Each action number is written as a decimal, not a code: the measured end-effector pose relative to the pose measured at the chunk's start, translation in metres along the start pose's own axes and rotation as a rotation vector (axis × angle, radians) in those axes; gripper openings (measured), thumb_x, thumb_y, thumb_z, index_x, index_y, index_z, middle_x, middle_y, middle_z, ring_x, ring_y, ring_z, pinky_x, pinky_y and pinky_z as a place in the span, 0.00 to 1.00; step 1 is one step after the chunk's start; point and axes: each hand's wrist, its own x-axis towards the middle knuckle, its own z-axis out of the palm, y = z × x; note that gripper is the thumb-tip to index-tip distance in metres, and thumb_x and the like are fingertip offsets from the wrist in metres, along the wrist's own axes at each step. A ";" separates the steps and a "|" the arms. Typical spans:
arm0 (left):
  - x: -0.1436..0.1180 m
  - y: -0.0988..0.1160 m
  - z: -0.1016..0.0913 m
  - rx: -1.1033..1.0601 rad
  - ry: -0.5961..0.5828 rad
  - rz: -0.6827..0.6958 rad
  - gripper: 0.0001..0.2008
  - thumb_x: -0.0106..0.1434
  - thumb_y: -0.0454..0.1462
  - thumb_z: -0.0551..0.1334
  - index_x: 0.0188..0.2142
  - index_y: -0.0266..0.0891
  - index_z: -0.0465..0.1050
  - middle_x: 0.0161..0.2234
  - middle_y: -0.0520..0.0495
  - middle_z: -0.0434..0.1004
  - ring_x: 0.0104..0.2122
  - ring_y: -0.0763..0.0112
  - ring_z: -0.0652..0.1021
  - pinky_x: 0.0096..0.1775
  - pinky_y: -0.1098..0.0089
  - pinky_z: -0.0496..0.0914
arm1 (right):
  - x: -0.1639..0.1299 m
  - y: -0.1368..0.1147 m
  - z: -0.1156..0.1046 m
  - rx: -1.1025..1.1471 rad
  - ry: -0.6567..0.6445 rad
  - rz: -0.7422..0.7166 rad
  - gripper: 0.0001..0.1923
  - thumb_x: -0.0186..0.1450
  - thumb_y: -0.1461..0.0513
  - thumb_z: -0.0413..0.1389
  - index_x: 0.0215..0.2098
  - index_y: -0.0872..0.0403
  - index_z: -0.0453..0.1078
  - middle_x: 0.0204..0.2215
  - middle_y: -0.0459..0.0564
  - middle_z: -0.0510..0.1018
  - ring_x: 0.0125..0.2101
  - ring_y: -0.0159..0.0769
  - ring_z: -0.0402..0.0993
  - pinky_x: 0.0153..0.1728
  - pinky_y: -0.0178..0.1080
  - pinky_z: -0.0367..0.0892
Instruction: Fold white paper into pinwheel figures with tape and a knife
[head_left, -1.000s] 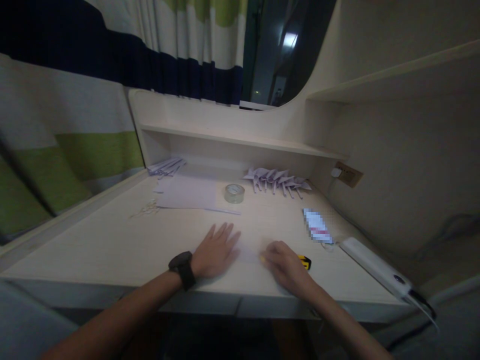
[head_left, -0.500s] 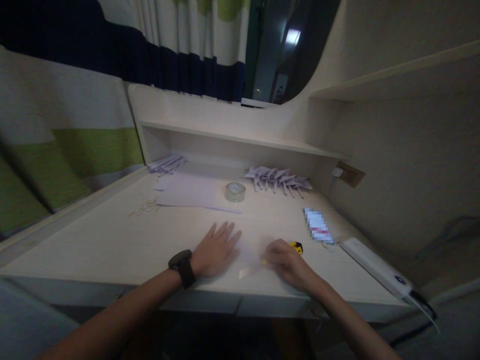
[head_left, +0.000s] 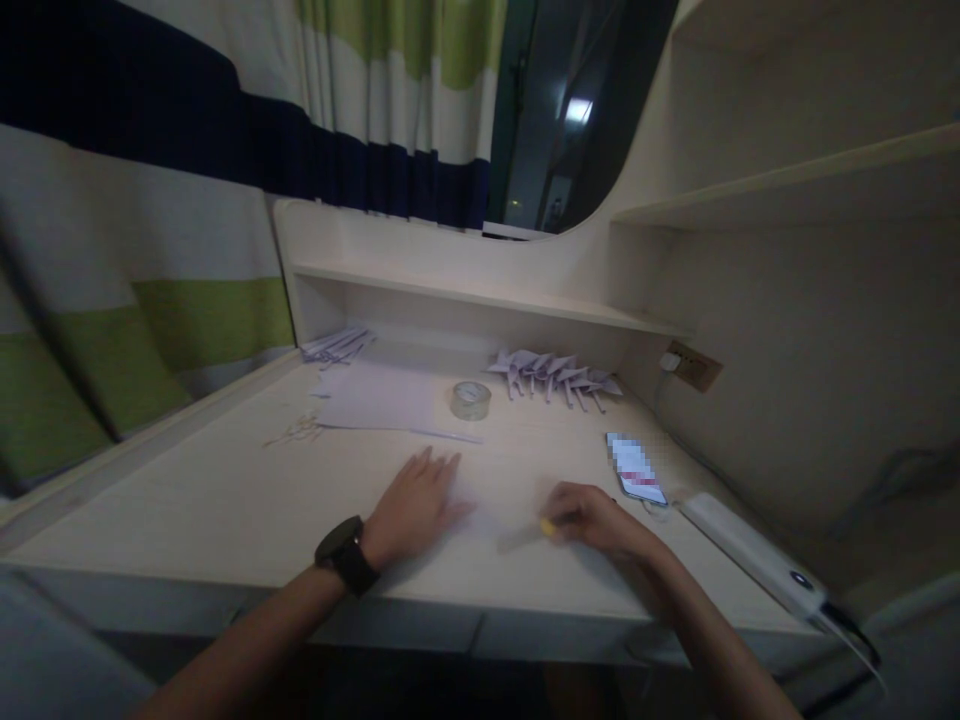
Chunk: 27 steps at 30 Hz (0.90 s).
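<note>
- Left hand (head_left: 409, 505) lay flat, palm down, on the pale bench (head_left: 225, 500) near its front edge; dark wristwatch (head_left: 343, 553) on the wrist. Fingers (head_left: 442, 470) spread and extended, gripping nothing, pressing on the left part of a pale sheet of paper (head_left: 487, 505).
- The paper lay flat on the bench between the two hands, its left portion under the left fingertips, its right edge reaching toward the right hand. Dim light; exact outline of the sheet hard to make out.
- Right hand (head_left: 592, 518) curled, fingers closed around a small yellow-tipped tool (head_left: 548, 526); only the yellow end showed at the fingertips, touching or just above the paper's right side. Kind of tool: could not tell from this view.
- Just right of the right hand: a phone (head_left: 636, 468) lying flat, screen up.
- Further right along the bench edge: a long white power bank (head_left: 750, 548) with a cable (head_left: 855, 630) leaving its near end.
- Mid-bench, beyond the hands: a roll of clear tape (head_left: 470, 400) standing on its flat side, just beside a stack of pale paper sheets (head_left: 382, 398). Small scraps (head_left: 296, 430) to the left of the stack.
- Far side, under the low shelf (head_left: 480, 295): a row of folded paper figures (head_left: 555, 372) at right, a bundle of folded strips (head_left: 337, 345) at left.
- Wall socket (head_left: 690, 366) with a plug on the right wall, near the folded figures.
- Striped curtain (head_left: 225, 130) in green, white and navy behind the bench.
</note>
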 end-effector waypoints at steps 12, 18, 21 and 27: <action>-0.003 0.003 -0.007 -0.262 0.158 -0.019 0.29 0.59 0.38 0.60 0.59 0.44 0.56 0.54 0.44 0.66 0.50 0.61 0.70 0.51 0.61 0.65 | 0.019 0.002 -0.007 -0.314 0.224 0.058 0.03 0.57 0.63 0.59 0.27 0.54 0.75 0.28 0.49 0.74 0.29 0.34 0.70 0.31 0.33 0.60; 0.012 -0.002 -0.018 -0.543 0.259 -0.190 0.23 0.56 0.35 0.61 0.52 0.43 0.67 0.41 0.48 0.75 0.34 0.67 0.76 0.41 0.65 0.71 | 0.025 0.000 0.000 -0.285 0.416 0.083 0.10 0.59 0.61 0.58 0.38 0.56 0.76 0.35 0.55 0.76 0.34 0.38 0.72 0.36 0.37 0.64; 0.021 0.003 -0.030 -0.672 0.291 -0.276 0.21 0.55 0.38 0.63 0.49 0.41 0.69 0.37 0.48 0.76 0.27 0.70 0.77 0.35 0.67 0.72 | 0.034 -0.026 0.005 -0.105 0.492 0.030 0.12 0.62 0.58 0.55 0.38 0.55 0.76 0.35 0.54 0.78 0.31 0.35 0.73 0.33 0.36 0.66; 0.024 0.033 -0.049 -0.663 0.403 -0.199 0.16 0.59 0.39 0.61 0.47 0.44 0.70 0.32 0.52 0.80 0.32 0.66 0.80 0.38 0.67 0.72 | 0.052 -0.091 0.013 -0.040 0.472 -0.044 0.21 0.59 0.63 0.58 0.52 0.50 0.69 0.43 0.52 0.77 0.26 0.32 0.73 0.31 0.37 0.68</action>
